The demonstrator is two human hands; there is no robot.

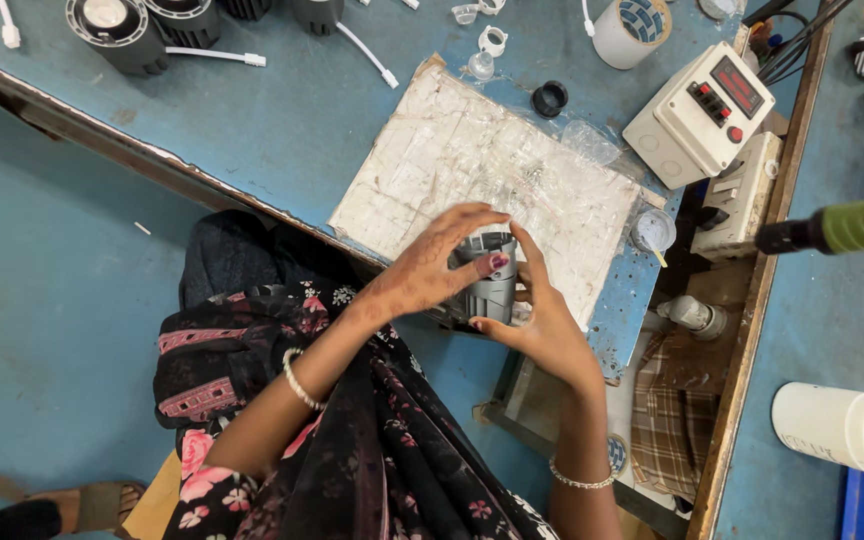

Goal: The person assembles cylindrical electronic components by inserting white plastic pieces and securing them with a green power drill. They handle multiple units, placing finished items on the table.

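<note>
— Blue-painted metal workbench [282, 130] lies beyond both hands, and on it, just behind the fingertips, a worn whitish work mat covered in tape [492, 170]. How far along does it look?

— Midway, I judge. Four finished-looking black ribbed lamp housings [117, 30] stand well away past the left hand, while one grey ribbed cylindrical housing [490, 280] is in hand, over the mat's near edge. A small black ring [549, 98] and clear plastic lenses [480, 65] sit loose, far beyond the right hand.

— And the hands?

— Left hand [422, 270] arches over the housing's top, thumb and fingers closed on its rim. Right hand [542, 310] cups it from the side and beneath, fingers extended upward, wrist bent.
</note>
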